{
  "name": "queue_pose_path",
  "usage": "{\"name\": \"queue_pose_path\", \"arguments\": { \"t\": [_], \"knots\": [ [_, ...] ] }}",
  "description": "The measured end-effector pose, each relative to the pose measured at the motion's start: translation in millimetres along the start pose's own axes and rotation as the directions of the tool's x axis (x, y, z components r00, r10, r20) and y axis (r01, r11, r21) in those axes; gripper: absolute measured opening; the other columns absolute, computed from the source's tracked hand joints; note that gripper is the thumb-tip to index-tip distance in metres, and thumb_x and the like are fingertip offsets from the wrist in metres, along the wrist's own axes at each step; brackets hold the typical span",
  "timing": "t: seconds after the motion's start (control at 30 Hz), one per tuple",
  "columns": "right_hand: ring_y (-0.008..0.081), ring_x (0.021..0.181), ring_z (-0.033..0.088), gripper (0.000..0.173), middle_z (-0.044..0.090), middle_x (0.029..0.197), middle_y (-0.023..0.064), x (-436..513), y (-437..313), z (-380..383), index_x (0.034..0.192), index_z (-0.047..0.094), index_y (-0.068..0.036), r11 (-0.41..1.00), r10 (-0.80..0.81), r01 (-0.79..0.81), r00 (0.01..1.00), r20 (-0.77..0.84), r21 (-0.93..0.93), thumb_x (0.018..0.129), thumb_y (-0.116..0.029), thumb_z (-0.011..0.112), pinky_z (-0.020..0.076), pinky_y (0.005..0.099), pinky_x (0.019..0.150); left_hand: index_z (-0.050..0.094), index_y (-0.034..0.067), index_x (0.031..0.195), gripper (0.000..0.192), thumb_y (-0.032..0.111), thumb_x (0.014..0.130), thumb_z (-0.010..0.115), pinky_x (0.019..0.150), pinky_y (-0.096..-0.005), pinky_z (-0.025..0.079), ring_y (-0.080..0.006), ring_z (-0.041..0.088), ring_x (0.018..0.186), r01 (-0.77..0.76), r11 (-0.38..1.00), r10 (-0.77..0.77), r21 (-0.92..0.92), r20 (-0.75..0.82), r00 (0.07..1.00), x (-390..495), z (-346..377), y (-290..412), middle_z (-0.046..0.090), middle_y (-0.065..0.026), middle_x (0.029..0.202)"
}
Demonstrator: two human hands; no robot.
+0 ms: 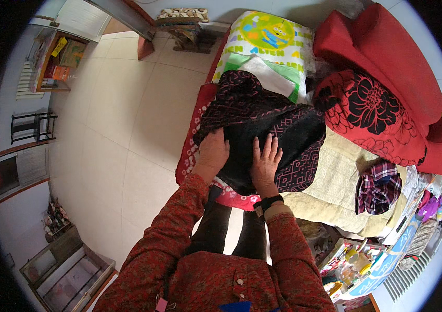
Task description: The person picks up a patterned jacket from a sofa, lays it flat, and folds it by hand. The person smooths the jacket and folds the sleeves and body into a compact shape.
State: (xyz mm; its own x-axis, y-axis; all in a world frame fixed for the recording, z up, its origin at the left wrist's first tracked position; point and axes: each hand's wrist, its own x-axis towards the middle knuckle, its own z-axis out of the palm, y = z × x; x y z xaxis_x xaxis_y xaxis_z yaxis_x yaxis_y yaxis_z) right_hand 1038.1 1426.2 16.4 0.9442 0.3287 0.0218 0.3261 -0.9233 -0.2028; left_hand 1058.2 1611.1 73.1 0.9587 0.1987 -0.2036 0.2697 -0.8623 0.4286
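A black cloth with a pinkish-purple geometric pattern (299,167), perhaps a garment, lies loosely folded on the bed's edge in front of me. On its plain black part my right hand (266,163) rests palm down, fingers spread, gripping nothing. My left hand (212,154) is at the cloth's left side, with its fingertips hidden at a fold; whether it pinches the fabric cannot be seen. Beneath the cloth, a red cover with white flowers (189,163) shows along the edge. Beyond it sits a green-and-white cartoon-print pillow or folded quilt (271,37).
To the right are a red cushion with black flowers (377,97), a red sofa-like back (384,50), a beige cover (338,167) and a crumpled plaid shirt (381,187). A cluttered table (355,265) stands at lower right. Pale floor tiles (135,128) extend left.
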Motion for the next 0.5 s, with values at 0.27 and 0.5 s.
{"name": "queue_pose_path", "arguments": {
  "t": [0.27, 0.5],
  "knots": [
    [0.037, 0.102, 0.062, 0.054, 0.062, 0.115, 0.0162, 53, 56, -50, 0.115, 0.063, -0.011, 0.928, -0.118, 0.055, 0.981, 0.152, 0.368, 0.062, -0.013, 0.076, 0.0542, 0.0435, 0.081, 0.048, 0.001, 0.129, 0.054, 0.012, 0.081, 0.069, 0.092, -0.0503, 0.048, -0.0439, 0.058, 0.105, -0.114, 0.989, 0.105, 0.097, 0.095, 0.99, -34, -16, -17, 0.058, -0.0247, 0.115],
    [0.0374, 0.098, 0.064, 0.05, 0.066, 0.105, 0.0183, 79, 85, -132, 0.108, 0.065, -0.002, 0.795, -0.294, 0.148, 0.942, 0.161, 0.589, 0.06, -0.005, 0.079, 0.053, 0.0389, 0.085, 0.053, -0.002, 0.123, 0.045, 0.009, 0.082, 0.068, 0.096, -0.045, 0.046, -0.0414, 0.057, 0.11, -0.018, 0.925, -0.07, -0.379, -0.218, 0.974, -10, -31, -25, 0.058, -0.0253, 0.119]
  ]
}}
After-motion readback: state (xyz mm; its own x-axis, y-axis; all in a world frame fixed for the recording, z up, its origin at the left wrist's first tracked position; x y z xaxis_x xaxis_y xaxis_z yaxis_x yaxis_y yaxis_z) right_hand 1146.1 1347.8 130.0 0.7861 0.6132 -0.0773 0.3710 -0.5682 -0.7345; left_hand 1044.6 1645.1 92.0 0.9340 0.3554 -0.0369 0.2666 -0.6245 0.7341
